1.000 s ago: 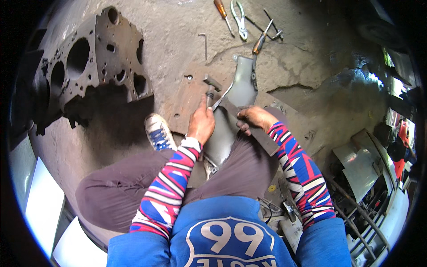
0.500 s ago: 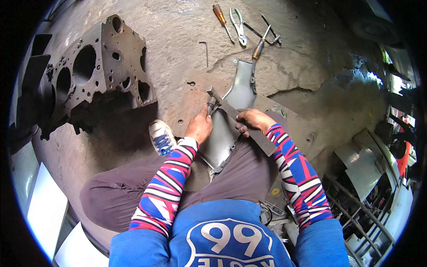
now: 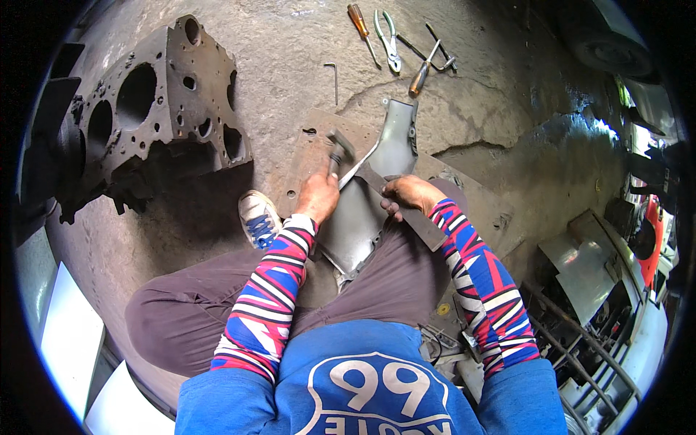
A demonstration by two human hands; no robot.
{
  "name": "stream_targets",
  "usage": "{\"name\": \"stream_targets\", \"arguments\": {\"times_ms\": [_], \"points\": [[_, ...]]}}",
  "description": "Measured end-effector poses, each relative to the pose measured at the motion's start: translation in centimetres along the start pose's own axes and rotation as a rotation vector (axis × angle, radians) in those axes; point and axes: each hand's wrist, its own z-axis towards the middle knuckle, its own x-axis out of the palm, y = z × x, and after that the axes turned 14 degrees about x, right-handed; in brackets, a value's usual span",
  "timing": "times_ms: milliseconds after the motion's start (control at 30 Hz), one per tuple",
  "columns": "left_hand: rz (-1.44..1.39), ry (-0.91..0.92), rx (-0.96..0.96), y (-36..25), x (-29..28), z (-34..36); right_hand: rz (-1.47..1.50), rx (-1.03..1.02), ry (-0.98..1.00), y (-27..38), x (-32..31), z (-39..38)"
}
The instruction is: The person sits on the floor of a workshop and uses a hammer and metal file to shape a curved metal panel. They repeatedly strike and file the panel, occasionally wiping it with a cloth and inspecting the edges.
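Observation:
My left hand [image 3: 317,197] is closed around the handle of a hammer [image 3: 341,143], whose head is slightly smeared by motion and stands apart from the bar. A flat, dark metal bar [image 3: 428,230] is gripped in my right hand [image 3: 412,193], fingers curled around its edge. The bar slants across a grey, curved sheet-metal panel [image 3: 397,138], its far end resting at or just above the panel's left edge; which one I cannot tell. The panel lies lengthwise between my legs, over a rusty flat plate [image 3: 310,148] on the floor.
An engine block [image 3: 170,109] stands at the left. Ahead lie an orange-handled screwdriver [image 3: 358,23], pliers [image 3: 391,51], another screwdriver [image 3: 420,77], a dark T-shaped tool [image 3: 444,61] and a hex key [image 3: 336,81]. Metal body parts [image 3: 580,268] and a rack [image 3: 580,355] crowd the right side.
My left hand has swung the hammer left and away from the bar's end. My right hand and the bar have hardly moved. The view has shifted slightly.

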Motion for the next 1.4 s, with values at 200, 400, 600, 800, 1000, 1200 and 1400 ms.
{"name": "stream_targets", "arguments": {"times_ms": [200, 400, 600, 800, 1000, 1200, 1400], "points": [[-0.012, 0.171, -0.029, -0.9, -0.5, 0.0, -0.013, 0.026, 0.011, -0.4, -0.4, 0.2], [-0.077, 0.028, -0.086, -0.7, -0.8, 0.4, -0.002, -0.018, 0.067, -1.1, -1.2, 0.7], [0.001, 0.283, -0.049, -0.6, 1.5, -0.2, -0.042, -0.020, 0.060, -1.3, -1.6, 1.0], [-0.051, -0.045, 0.022, 0.0, 2.6, -0.7, -0.062, -0.039, 0.042, -1.7, -1.6, 0.6], [-0.175, 0.318, -0.252, -0.5, 1.8, -0.4, -0.095, -0.010, 0.030, -1.8, -1.9, 0.9], [-0.109, -0.110, -0.091, -1.9, 1.3, -0.7, -0.019, -0.005, 0.132, -1.9, -2.1, 1.3], [-0.044, 0.258, -0.053, -1.1, 1.1, -1.1, -0.033, -0.003, 0.002, -1.7, -1.3, 0.1]]}}
